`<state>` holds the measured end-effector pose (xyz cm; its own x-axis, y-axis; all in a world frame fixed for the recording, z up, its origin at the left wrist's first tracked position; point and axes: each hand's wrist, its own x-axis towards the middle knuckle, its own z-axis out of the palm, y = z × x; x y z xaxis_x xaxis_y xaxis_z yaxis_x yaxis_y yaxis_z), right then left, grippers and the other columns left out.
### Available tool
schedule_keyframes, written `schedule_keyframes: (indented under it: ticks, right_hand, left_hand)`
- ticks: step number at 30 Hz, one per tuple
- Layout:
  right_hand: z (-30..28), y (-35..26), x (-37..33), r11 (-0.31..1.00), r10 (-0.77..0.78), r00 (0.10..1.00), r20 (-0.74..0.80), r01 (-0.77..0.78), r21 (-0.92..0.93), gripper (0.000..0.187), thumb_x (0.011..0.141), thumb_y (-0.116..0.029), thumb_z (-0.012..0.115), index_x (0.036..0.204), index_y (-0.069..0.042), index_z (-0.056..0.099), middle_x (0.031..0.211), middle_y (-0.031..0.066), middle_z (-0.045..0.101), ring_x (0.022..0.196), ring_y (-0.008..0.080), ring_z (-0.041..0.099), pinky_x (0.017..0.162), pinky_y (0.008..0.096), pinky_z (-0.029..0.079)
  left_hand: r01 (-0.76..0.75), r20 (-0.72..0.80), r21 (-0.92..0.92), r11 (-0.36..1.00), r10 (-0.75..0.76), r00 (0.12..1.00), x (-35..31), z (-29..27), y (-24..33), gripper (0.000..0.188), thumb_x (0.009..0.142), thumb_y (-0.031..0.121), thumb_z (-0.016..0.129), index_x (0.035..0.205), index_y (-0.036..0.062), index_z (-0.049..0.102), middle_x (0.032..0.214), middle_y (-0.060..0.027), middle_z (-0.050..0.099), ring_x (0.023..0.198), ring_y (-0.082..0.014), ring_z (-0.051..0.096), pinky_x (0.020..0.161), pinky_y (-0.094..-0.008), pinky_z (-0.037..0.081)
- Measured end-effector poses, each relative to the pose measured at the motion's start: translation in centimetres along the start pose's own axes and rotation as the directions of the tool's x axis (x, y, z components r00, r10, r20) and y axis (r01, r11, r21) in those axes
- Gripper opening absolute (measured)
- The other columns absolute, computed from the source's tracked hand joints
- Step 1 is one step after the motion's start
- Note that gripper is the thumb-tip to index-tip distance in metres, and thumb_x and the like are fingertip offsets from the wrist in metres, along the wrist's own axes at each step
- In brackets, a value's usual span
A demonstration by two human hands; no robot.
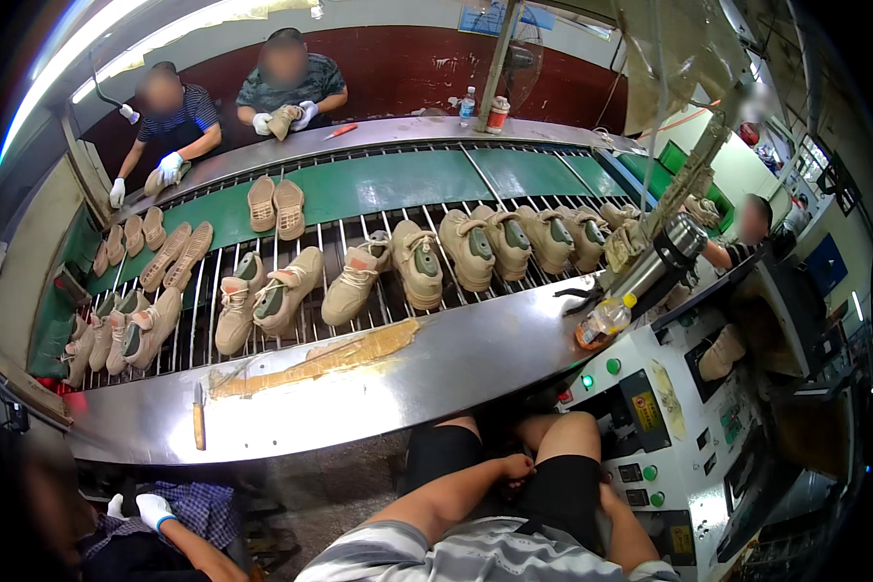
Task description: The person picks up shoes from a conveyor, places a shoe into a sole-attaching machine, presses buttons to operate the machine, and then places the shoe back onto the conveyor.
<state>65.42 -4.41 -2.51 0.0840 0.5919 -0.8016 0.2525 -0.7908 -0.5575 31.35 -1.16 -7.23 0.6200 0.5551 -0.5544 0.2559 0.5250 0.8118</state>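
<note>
My left hand [518, 468] rests on my lap between my thighs, its fingers curled in, and I see nothing in it. Beside my right thigh, next to the white machine panel [684, 427], my right hand [606, 478] is mostly hidden, so its fingers do not show. In front of me runs a roller conveyor [344, 233] carrying several beige sneakers [417, 264] in a row. Beyond them, a pair of beige shoe soles [275, 207] lies on the green belt [388, 184]. Neither hand touches the shoes.
A knife [199, 417] lies on the metal ledge [359, 403]. A drink bottle [603, 322] and a steel thermos [664, 257] stand at its right end. Two gloved co-workers handle shoe parts across the conveyor; another's gloved hands [153, 509] are at lower left.
</note>
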Motion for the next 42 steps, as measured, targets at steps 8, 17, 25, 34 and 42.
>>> schedule_keyframes:
  ticks: [8, 17, 25, 34, 42]
  right_hand:
    - [4.1, -8.6, 15.0, 0.762, -0.571, 0.595, -0.566, 0.128, -0.634, 0.042, 0.088, -0.033, 0.056, 0.08, 0.007, 0.065, 0.081, 0.0306, 0.062, 0.077, 0.0497, 0.059, 0.068, 0.0531, 0.047]
    - [6.7, -6.3, 15.1, 0.631, -0.378, 0.738, -0.559, -0.236, -0.739, 0.035, 0.087, -0.033, 0.055, 0.104, -0.005, 0.07, 0.108, 0.023, 0.065, 0.104, 0.0375, 0.062, 0.086, 0.0463, 0.049]
    - [10.3, -6.2, 14.5, 0.72, -0.441, 0.843, -0.307, 0.129, -0.681, 0.032, 0.086, -0.03, 0.056, 0.099, -0.004, 0.07, 0.098, 0.0176, 0.068, 0.096, 0.0318, 0.063, 0.087, 0.0415, 0.048]
    - [15.1, -16.2, 8.8, 0.816, -0.468, 0.822, -0.324, 0.543, 0.2, 0.007, 0.087, -0.012, 0.056, 0.086, -0.006, 0.06, 0.072, 0.004, 0.058, 0.061, 0.0122, 0.056, 0.056, 0.0242, 0.046]
    - [22.8, -22.2, 5.8, 0.662, -0.734, 0.666, -0.135, 0.746, 0.079, 0.005, 0.084, -0.003, 0.057, 0.087, -0.002, 0.06, 0.075, 0.006, 0.062, 0.066, 0.014, 0.061, 0.061, 0.0273, 0.051]
  left_hand:
    - [-0.451, -0.736, -0.5, 0.739, -0.089, 0.671, 1.1, -5.3, 4.0, 0.022, 0.098, 0.016, 0.04, 0.091, 0.0003, 0.053, 0.063, -0.0086, 0.055, 0.047, -0.0214, 0.059, 0.045, -0.0326, 0.052]
    - [-0.151, -0.774, -0.34, 0.928, -0.185, 0.605, 8.2, -6.4, -4.8, 0.023, 0.092, 0.023, 0.054, 0.1, 0.0007, 0.057, 0.093, -0.0168, 0.066, 0.088, -0.0311, 0.065, 0.079, -0.0423, 0.052]
    - [-0.055, -0.757, 0.015, 0.998, 0.047, 0.652, 1.4, -7.4, -2.5, 0.03, 0.078, 0.016, 0.06, 0.105, 0.0046, 0.055, 0.1, -0.0211, 0.065, 0.098, -0.0381, 0.062, 0.086, -0.0446, 0.048]
    - [-0.472, -0.517, -0.38, 0.796, 0.24, 0.822, -11.8, -6.7, 1.2, 0.011, 0.091, 0.009, 0.058, 0.101, 0.0049, 0.056, 0.085, -0.0057, 0.062, 0.077, -0.0133, 0.06, 0.07, -0.0273, 0.05]
    - [-0.583, -0.758, -0.173, 0.794, 0.271, 0.594, -18.4, -10.7, 4.7, 0.01, 0.092, 0.009, 0.058, 0.1, 0.0034, 0.059, 0.083, -0.0033, 0.063, 0.073, -0.0103, 0.059, 0.067, -0.0236, 0.049]
